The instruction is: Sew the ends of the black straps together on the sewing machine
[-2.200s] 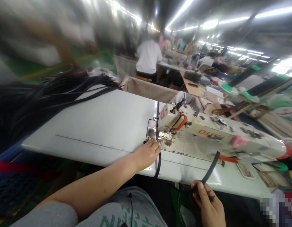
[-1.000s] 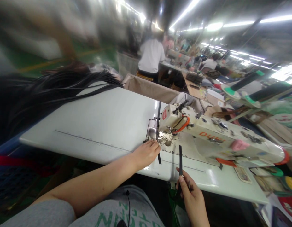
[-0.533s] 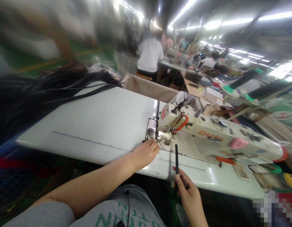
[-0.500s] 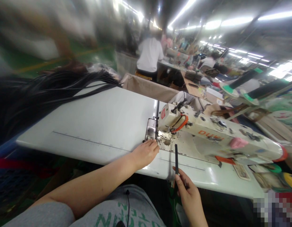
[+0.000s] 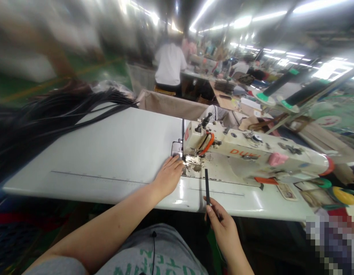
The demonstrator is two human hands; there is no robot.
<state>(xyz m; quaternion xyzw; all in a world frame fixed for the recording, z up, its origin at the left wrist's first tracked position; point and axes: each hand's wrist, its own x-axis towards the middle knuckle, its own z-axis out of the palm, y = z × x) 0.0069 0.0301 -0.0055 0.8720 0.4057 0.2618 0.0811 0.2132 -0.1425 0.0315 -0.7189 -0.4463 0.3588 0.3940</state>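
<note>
At upper left I make out a heap of black strips [image 5: 88,107] draped over the white table [image 5: 108,145]. Mid-frame, I have the left hand [image 5: 169,175] flat, fingers stretched, tips beside the metal plate [image 5: 192,159]; I can't tell whether it pins anything. Above them, a rear strip [image 5: 183,128] runs up-frame. Rightward, the right hand [image 5: 223,225], curled closed, pinches the held strip [image 5: 207,187], its long axis near vertical, free end below and right of that plate; the sewing machine [image 5: 240,147] overhangs upper right

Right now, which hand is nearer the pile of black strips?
Left. The left hand lies right of the pile; the right hand, holding a strip, is farther right.
</note>
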